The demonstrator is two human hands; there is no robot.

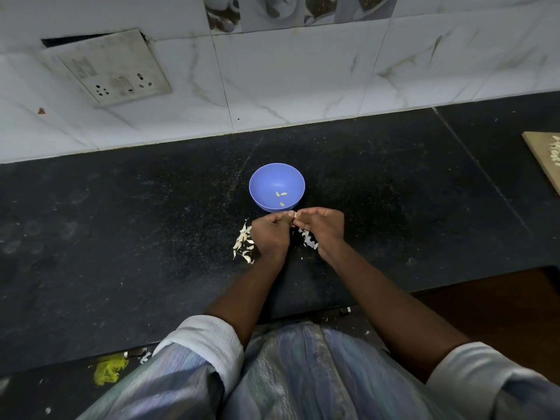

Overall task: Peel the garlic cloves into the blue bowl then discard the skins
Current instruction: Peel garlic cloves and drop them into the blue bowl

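Note:
A blue bowl (266,177) stands on the black counter and holds three peeled garlic cloves (281,197). Just in front of its near rim, my left hand (270,234) and my right hand (321,227) meet, fingers curled, and pinch one small garlic clove (294,216) between their fingertips. The clove is mostly hidden by the fingers. A pile of pale garlic pieces and skins (243,244) lies left of my left hand. More white skins (309,240) lie under my right hand.
The black counter (121,231) runs to a tiled wall with a socket plate (112,68) at the back left. A wooden board (545,156) sits at the right edge. A yellow scrap (107,371) lies below the counter's front edge.

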